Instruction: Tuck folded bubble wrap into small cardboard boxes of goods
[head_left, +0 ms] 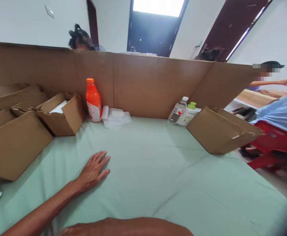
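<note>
My left hand (92, 172) lies flat, palm down, on the pale green cloth (143, 164), its fingers spread and holding nothing. Across the bottom edge stretches my right forearm, and only the back of my right hand (71, 229) shows there, its fingers cut off by the frame. Beyond my left hand stand an orange bottle (93, 101) with a white label and some clear bubble wrap (116, 116). A clear plastic bottle (177, 111) with a white cap leans beside a white bottle (189, 114) with a green cap, farther right.
Several open cardboard boxes (17, 144) stand at the left, one (62, 114) with something white inside. Another cardboard box (222, 131) tilts at the right. A tall cardboard partition (158, 87) closes the back. A person (276, 101) is at the far right near a red chair (276, 137).
</note>
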{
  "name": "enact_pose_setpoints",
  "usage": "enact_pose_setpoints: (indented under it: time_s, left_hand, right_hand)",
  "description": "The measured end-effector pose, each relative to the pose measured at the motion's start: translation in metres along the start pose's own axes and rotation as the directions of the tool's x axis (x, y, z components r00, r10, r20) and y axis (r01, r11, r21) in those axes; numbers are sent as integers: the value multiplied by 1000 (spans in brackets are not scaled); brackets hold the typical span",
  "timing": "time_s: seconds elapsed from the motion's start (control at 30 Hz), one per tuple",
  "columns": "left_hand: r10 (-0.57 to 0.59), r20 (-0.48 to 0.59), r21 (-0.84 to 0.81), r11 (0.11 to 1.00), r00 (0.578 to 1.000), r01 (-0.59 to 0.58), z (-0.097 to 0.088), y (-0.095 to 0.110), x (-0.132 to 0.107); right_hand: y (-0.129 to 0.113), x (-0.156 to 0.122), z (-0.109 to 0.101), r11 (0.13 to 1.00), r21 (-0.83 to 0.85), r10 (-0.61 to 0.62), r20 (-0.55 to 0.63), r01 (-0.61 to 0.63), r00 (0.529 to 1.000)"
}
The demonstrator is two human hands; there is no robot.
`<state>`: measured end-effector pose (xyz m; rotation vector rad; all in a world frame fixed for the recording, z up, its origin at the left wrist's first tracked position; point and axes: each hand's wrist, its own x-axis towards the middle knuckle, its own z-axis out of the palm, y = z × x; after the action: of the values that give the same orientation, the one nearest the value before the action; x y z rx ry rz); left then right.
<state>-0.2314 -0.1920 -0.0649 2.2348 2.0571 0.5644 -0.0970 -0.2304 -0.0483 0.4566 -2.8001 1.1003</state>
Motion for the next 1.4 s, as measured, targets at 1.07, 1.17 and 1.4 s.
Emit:
enact_pose_setpoints:
  time_s: [1.07,1.17,1.4]
  left_hand:
    - [221,123,18,974,967,-225,39,122,22]
    - [208,124,32,976,970,-213,36,122,19]
    - [198,97,27,979,975,-201,34,122,19]
  right_hand:
    - [-8,-322,-311,191,-57,417,-899,-980,134]
    - [-7,-387,-351,-280,-54,187,-982,-958,0]
    - [-11,-451,-367,-535,246,425,-748,-808,-509]
